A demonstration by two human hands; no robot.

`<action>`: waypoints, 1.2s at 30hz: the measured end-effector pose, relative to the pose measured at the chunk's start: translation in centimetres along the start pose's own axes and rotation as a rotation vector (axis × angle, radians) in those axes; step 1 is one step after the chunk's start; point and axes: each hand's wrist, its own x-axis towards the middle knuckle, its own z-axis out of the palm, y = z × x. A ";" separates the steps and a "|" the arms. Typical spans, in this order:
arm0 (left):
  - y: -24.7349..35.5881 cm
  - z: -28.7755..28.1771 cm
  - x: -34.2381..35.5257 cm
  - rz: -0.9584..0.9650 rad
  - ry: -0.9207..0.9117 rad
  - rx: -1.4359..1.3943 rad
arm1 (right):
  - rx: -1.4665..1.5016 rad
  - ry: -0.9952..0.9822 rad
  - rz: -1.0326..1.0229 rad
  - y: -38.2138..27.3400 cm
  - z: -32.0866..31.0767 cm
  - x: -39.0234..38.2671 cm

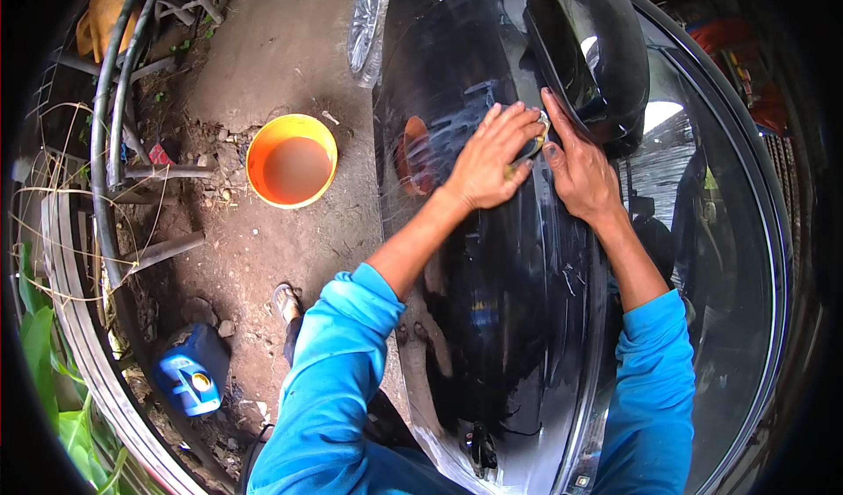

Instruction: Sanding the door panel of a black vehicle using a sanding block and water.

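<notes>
My left hand (493, 163) is closed over a small yellowish-and-dark pad (533, 147), pressing it against a black car door (492, 267). Most of the pad hides beneath the fingers, so its exact kind cannot be made out. My right hand (581, 170) lies beside it on the door near the window edge, index finger stretched forward and thumb apart. Nothing shows in that hand. Just past its fingertips is the black side mirror (606, 56). Wet streaks and whitish smears mark the door's glossy paint.
An orange bucket (255, 179) of murky water stands on the dirt ground to the left. Below it sits a blue jug (189, 372). Bent metal bars (104, 144) run along the left side. The car window (711, 223) is at right, the door handle (479, 449) near the bottom.
</notes>
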 end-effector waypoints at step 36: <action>6.8 3.4 -4.6 -0.101 -0.019 0.034 | -0.007 -0.033 0.054 1.9 -0.4 -1.0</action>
